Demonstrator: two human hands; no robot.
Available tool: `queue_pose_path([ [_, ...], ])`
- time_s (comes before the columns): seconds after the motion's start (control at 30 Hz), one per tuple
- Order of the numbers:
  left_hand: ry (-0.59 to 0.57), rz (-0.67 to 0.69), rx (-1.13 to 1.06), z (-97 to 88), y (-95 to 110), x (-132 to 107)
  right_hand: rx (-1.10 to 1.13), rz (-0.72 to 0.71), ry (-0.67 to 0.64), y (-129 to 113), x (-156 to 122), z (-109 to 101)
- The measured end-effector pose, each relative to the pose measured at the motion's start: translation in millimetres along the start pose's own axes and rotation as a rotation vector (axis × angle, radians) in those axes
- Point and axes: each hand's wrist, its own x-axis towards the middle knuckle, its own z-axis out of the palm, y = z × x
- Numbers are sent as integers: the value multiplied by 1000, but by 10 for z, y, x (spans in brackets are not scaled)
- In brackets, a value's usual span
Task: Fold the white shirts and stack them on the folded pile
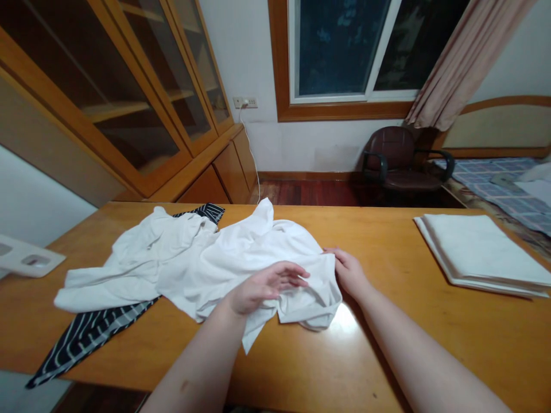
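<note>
The right hand [348, 272] has its fingertips partly hidden at the edge of the white cloth [258, 246], so its grip is unclear. The left hand [269, 284] covers a patch of that cloth, and both forearms run off the bottom edge. The middle of the striped cloth [103, 327] is hidden under white fabric (only its ends show). The left edge cuts off a pale slotted object [30, 258]; the right edge crops the bed [486, 178]. The table hides the lower end of the cord [252, 146].
</note>
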Motion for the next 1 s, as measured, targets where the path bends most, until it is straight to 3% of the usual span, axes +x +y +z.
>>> queue_pose_path([
  [0.13, 289, 181, 151, -193, 212, -199, 100, 207, 269, 42, 61, -145],
  [0.23, 497, 156, 443, -300, 335, -314, 119, 261, 342, 63, 99, -286],
  [0.3, 520, 13, 740, -345, 361, -344, 141, 294, 364, 91, 112, -374],
  [0.4, 484, -308, 1226, -405, 269, -299, 140, 329, 382, 133, 112, -468],
  [0.5, 498, -556, 1497, -472, 78, -169, 113, 361, 370, 133, 108, -502],
  [0.6, 508, -496, 1566, -518, -52, -31, 180, 393, 423, 83, 100, -499],
  [0.67, 494, -424, 1569, -522, -66, 30, 236, 354, 583, 20, 73, -503],
  [0.73, 510, -408, 1560, -509, -45, 58, 245, 203, 783, -81, 13, -522],
  [0.8, 560, -427, 1555, -492, -24, 66, 188, -11, 822, -229, -79, -542],
  [0.83, 581, -435, 1555, -486, -20, 67, 139, -101, 723, -315, -133, -543],
  [0.87, 595, -437, 1558, -483, -23, 70, 71, -166, 541, -402, -187, -530],
  [0.93, 598, -430, 1560, -484, -43, 80, -89, -233, 26, -552, -283, -451],
  [1.0, 590, -420, 1546, -494, -75, 97, -228, -265, -366, -625, -352, -297],
])
